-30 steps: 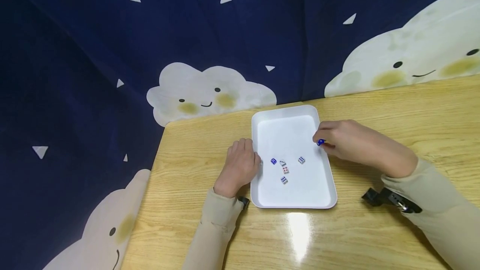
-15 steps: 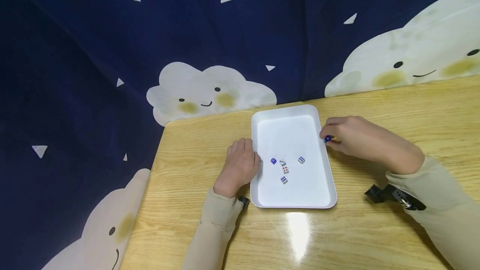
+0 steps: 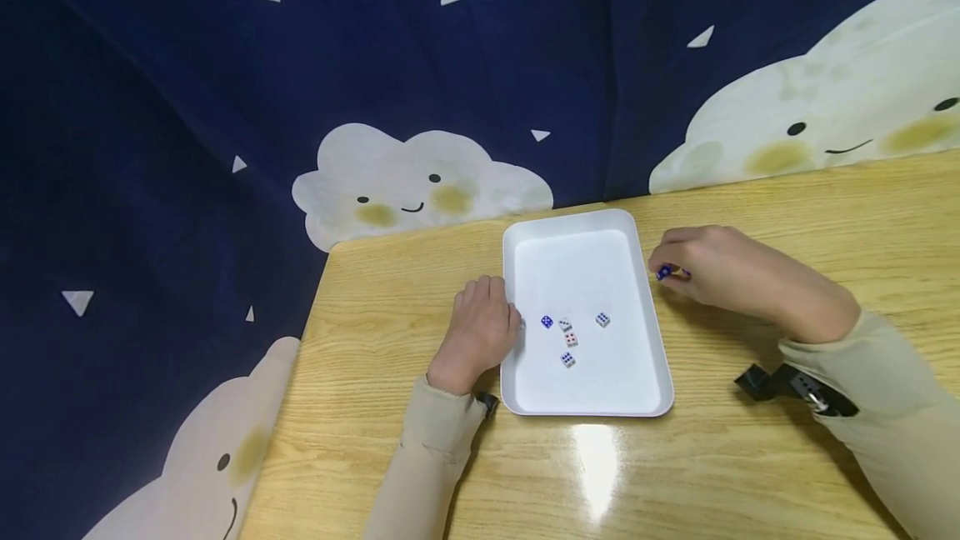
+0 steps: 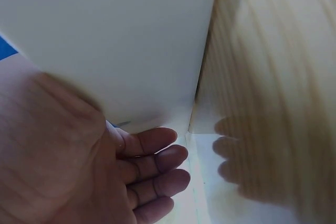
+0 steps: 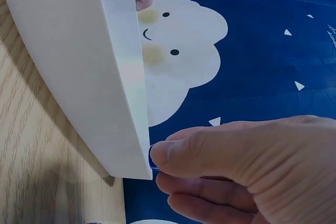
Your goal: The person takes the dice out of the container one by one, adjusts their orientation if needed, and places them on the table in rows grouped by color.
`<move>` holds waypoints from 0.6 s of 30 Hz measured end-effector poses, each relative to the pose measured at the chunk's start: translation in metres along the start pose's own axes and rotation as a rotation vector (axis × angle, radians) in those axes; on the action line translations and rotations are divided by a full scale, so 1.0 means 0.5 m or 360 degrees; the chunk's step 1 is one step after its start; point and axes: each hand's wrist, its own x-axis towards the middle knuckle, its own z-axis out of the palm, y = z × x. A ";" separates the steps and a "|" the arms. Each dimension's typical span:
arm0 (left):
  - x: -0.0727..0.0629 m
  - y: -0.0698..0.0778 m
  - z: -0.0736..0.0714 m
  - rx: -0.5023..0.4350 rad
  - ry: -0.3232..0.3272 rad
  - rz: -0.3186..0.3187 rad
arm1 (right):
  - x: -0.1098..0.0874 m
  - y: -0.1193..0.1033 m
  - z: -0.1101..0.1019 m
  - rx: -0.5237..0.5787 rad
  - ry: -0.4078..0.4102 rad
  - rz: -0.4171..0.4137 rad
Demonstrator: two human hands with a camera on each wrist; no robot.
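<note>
My left hand (image 3: 480, 325) grips the left rim of a white tray (image 3: 660, 382). In the left wrist view its curled fingers (image 4: 163, 182) lie outside the tray wall. Just past the right rim, my right hand (image 3: 727, 269) pinches a blue die (image 3: 663, 272) between thumb and fingers; in the right wrist view the thumb (image 5: 178, 151) covers most of it. Inside the tray lie a blue die with white dots (image 3: 547, 322), a white die with red dots (image 3: 571, 340) and several white dice (image 3: 567, 360) with dark or blue dots.
The tray stands on a wooden table (image 3: 360, 407). A navy curtain (image 3: 450, 65) with white clouds hangs behind and to the left. Another small blue object (image 3: 686, 272) shows beside the right fingers, mostly hidden.
My right hand has moved right and slightly away from me, carrying the blue die from over the tray's right rim to outside it. The left hand and the dice in the tray stay put.
</note>
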 end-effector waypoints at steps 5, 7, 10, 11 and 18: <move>0.000 0.000 0.000 -0.0001 0.0000 0.0001 | -0.002 0.004 -0.002 0.0005 -0.0022 0.0021; 0.000 0.000 0.000 -0.0003 -0.0003 0.0000 | -0.002 0.005 -0.003 0.0008 -0.0032 0.0030; 0.000 -0.001 0.000 -0.0004 -0.0011 -0.0002 | -0.003 0.007 -0.004 0.0014 -0.0049 0.0040; 0.000 -0.001 0.000 -0.0002 -0.0016 -0.0003 | -0.003 0.007 -0.004 0.0014 -0.0054 0.0046; 0.000 -0.001 0.000 0.0005 -0.0028 -0.0007 | -0.004 0.011 -0.004 0.0006 -0.0079 0.0066</move>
